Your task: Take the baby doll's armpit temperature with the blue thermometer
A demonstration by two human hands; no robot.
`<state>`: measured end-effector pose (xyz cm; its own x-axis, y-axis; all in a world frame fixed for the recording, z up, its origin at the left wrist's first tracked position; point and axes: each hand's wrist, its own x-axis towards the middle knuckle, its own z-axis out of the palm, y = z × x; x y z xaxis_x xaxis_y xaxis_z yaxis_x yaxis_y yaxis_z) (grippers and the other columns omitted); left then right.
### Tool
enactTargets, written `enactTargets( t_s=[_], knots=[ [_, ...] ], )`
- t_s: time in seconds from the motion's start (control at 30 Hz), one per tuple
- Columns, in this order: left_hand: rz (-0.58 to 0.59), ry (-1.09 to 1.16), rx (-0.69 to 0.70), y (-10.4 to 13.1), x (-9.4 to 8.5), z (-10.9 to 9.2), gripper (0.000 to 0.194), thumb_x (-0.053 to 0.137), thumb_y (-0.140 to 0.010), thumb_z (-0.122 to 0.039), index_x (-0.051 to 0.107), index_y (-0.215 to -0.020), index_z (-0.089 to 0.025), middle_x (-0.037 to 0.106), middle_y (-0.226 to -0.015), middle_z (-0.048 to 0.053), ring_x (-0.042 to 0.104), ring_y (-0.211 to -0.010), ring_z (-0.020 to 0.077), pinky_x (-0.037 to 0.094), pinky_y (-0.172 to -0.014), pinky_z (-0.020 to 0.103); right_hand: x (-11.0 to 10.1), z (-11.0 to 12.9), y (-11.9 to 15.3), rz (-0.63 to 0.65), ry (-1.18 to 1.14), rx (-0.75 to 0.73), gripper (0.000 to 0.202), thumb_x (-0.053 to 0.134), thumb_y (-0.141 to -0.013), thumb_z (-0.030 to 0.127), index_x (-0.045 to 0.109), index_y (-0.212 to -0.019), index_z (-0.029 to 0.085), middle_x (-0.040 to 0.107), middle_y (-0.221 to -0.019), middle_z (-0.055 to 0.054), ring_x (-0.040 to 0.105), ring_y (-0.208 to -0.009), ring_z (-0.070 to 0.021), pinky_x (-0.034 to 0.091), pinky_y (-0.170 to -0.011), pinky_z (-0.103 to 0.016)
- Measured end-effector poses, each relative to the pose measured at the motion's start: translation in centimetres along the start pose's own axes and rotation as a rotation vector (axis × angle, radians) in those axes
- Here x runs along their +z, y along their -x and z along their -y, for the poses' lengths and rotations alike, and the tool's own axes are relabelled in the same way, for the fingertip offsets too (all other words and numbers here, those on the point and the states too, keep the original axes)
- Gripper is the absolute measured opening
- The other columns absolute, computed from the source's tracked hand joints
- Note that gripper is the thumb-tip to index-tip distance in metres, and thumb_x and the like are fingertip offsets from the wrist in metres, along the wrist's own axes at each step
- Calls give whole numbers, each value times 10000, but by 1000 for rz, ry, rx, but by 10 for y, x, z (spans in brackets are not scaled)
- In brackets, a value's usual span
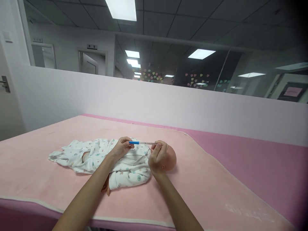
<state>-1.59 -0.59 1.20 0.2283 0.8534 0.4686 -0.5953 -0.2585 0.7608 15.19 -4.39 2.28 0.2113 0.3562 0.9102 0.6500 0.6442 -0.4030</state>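
Note:
Held level between both hands is a thin, clear glass thermometer (pixel 147 143) with a blue cap (pixel 134 142) on its left end. My left hand (pixel 122 147) pinches the blue end between thumb and fingers. The other end is in the closed fingers of my right hand (pixel 158 156). Beneath them a baby doll (pixel 171 158) lies on its back, head to the right, in a white printed outfit (pixel 130 175). My right hand hides most of the doll's face. One small doll hand (pixel 106 188) shows below the sleeve, by my left forearm.
The doll rests on a pale pink mat (pixel 204 189) with a white edge, over a darker pink surface (pixel 264 163). Behind rises a low white wall (pixel 144 102) with glass (pixel 168 57) above it. A door (pixel 9 96) stands at the far left.

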Motion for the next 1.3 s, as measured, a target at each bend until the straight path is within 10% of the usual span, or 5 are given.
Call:
enactTargets(
  t_s=[0.2,0.33,0.63,0.93,1.3],
  knots=[
    [-166,-26,54,-8,6,0,539,710,-569,-449,599,-1013,-165,515,-602,-25,425,-500,51,340,-496,197,-42,7,-30,-258,126,-335,150,355,-845,179,503,-823,192,554,-735,-36,514,-741,-161,394,-760,-348],
    [-202,-335,23,-7,18,5,441,569,-708,-475,607,-996,-142,570,-673,13,464,-526,70,346,-494,198,-92,-3,-4,-335,327,-358,106,439,-805,129,529,-833,176,572,-730,-50,532,-747,-174,421,-733,-336],
    [51,-1299,43,9,43,18,293,477,-773,-419,690,-862,-239,664,-864,19,559,-772,170,381,-658,248,-159,-24,81,9,842,-438,25,554,-782,154,577,-778,147,579,-607,-22,522,-613,-140,400,-723,-302],
    [19,-1158,5,7,37,17,239,444,-791,-344,631,-819,-199,640,-744,-8,534,-632,134,354,-571,226,-130,-22,84,383,812,-164,283,379,-848,247,562,-640,191,554,-567,-25,524,-552,-165,310,-555,-283],
    [59,-1033,27,3,33,19,240,487,-768,-312,680,-839,-188,679,-768,16,584,-710,167,416,-672,251,-9,15,8,838,658,-107,222,407,-761,45,598,-784,156,655,-716,-70,600,-604,-166,257,-466,-240]
  ],
)
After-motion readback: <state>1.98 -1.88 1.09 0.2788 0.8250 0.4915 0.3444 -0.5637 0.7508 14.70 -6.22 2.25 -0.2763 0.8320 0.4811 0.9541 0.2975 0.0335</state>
